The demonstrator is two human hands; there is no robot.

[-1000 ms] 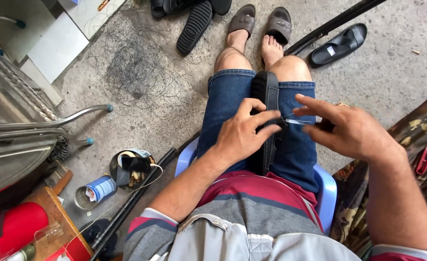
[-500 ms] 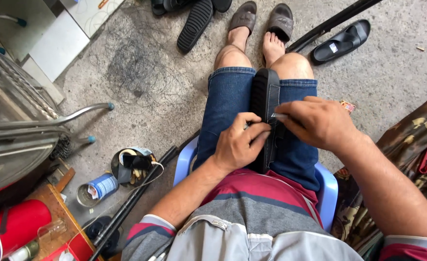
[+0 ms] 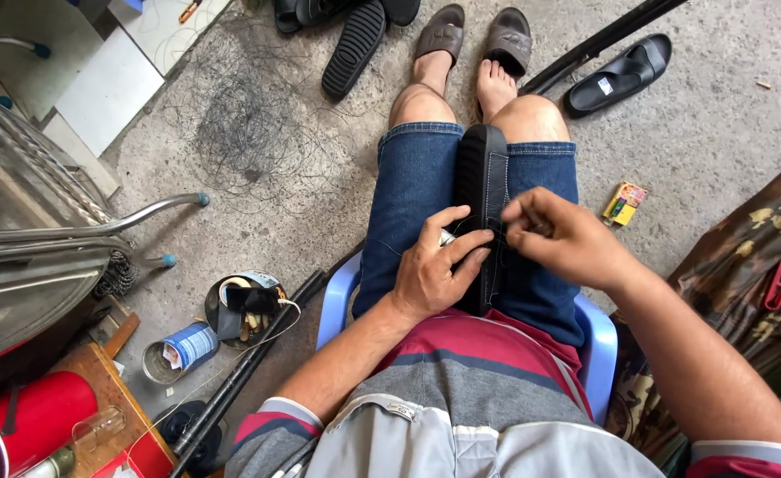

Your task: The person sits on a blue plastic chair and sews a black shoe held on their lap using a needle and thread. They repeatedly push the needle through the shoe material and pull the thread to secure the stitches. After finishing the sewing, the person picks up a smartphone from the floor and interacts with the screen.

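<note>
- The person sits on a blue plastic chair (image 3: 598, 341) with a black shoe sole (image 3: 483, 199) clamped upright between the knees, its stitched edge facing the right thigh.
- The left hand (image 3: 434, 270) wraps the near part of the sole, fingers curled over its top edge and thumb on the left side, holding it firmly.
- The right hand (image 3: 554, 235) sits just right of that grip, fingertips pinched together against the stitched edge of the sole; what they pinch is too small to tell.
- The 2 hands almost touch over the sole, which runs away from them toward the knees.
- Beyond the grip, 2 bare feet rest on brown sandals (image 3: 474, 35).
- Further right of the hands, 1 black slipper (image 3: 620, 75) lies on the concrete floor (image 3: 718, 133), and a small colourful box (image 3: 625, 202) lies nearer the right knee.
- Left of the grip, on the floor, stand a round tin of odds and ends (image 3: 244, 305) and a small can (image 3: 182, 347).
- A long black rod (image 3: 249, 367) slants under the chair.
</note>
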